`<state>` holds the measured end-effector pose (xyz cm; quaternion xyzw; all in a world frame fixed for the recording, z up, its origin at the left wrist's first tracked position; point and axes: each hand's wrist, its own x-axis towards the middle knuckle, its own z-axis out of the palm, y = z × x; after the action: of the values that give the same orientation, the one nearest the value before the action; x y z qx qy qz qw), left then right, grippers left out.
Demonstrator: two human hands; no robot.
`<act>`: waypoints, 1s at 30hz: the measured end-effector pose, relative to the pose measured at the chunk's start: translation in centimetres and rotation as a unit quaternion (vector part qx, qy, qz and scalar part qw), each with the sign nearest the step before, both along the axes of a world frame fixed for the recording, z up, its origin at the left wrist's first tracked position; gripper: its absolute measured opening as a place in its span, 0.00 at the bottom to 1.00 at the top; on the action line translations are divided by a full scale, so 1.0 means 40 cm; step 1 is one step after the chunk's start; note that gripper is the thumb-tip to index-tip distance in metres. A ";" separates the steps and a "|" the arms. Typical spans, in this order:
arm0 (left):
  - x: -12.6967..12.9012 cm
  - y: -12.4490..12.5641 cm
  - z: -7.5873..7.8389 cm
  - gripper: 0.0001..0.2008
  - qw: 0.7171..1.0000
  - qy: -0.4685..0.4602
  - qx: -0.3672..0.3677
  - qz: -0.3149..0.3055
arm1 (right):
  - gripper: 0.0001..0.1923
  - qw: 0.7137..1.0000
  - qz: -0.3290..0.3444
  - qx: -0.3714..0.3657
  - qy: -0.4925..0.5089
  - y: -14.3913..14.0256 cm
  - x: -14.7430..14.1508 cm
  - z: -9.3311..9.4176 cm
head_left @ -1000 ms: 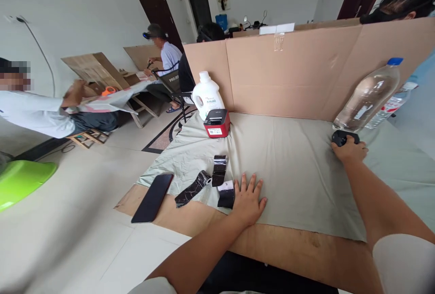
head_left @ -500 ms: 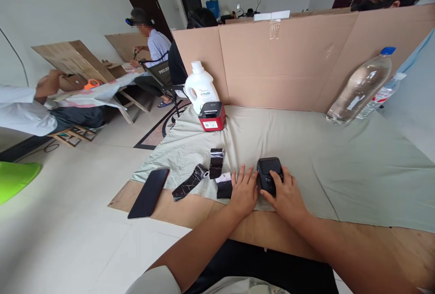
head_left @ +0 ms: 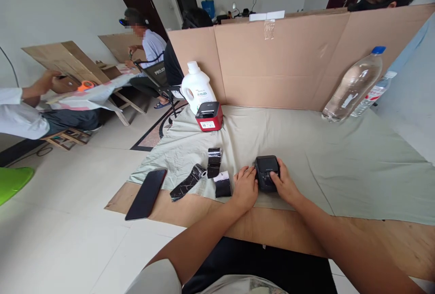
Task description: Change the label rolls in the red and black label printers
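A small black portable printer (head_left: 267, 167) lies on the pale green cloth. My right hand (head_left: 284, 185) grips its right side, the thumb resting on top near the front. Against the printer's left edge is my left hand (head_left: 245, 190), palm down with its fingers slightly bent and holding nothing I can see. Just left of that hand lies a short black-and-white label strip (head_left: 222, 185). Two partly unrolled black label rolls lie beyond it: an upright one (head_left: 214, 161) and a marbled one (head_left: 189, 182) slanting toward the table edge.
A dark phone (head_left: 146, 194) lies at the left edge. Behind are a red-and-black box-shaped device (head_left: 209, 117), a white jug (head_left: 197, 86), a cardboard screen (head_left: 265, 67), a large clear bottle (head_left: 355, 85) and a smaller bottle (head_left: 373, 97). Other people sit at the left and behind the screen.
My left hand's fingers have drawn in from spread to bent beside the printer. My right hand has shifted slightly on the printer's right side. The whole view has moved a little.
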<state>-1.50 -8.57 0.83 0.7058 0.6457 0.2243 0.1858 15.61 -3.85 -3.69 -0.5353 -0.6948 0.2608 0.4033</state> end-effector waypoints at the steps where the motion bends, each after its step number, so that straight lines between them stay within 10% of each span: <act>1: 0.002 0.002 -0.001 0.22 1.000 -0.009 -0.003 0.002 | 0.34 1.000 0.005 -0.007 0.006 -0.003 -0.006 -0.016; 8: -0.021 0.060 0.001 0.19 0.982 -0.174 -0.052 0.051 | 0.35 1.000 -0.015 0.022 0.004 -0.039 -0.022 -0.051; 20: -0.056 0.182 0.003 0.34 0.808 -0.509 -0.296 0.005 | 0.36 0.992 -0.022 0.106 -0.072 -0.042 -0.025 -0.059; 30: -0.050 0.178 0.010 0.35 0.826 -0.474 -0.302 0.041 | 0.36 0.996 -0.026 0.077 -0.043 -0.046 -0.031 -0.056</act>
<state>-3.48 -1.46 1.22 0.3938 0.5426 0.3321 0.6635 14.39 -5.70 -5.91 -0.5317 -0.7153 0.1728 0.4193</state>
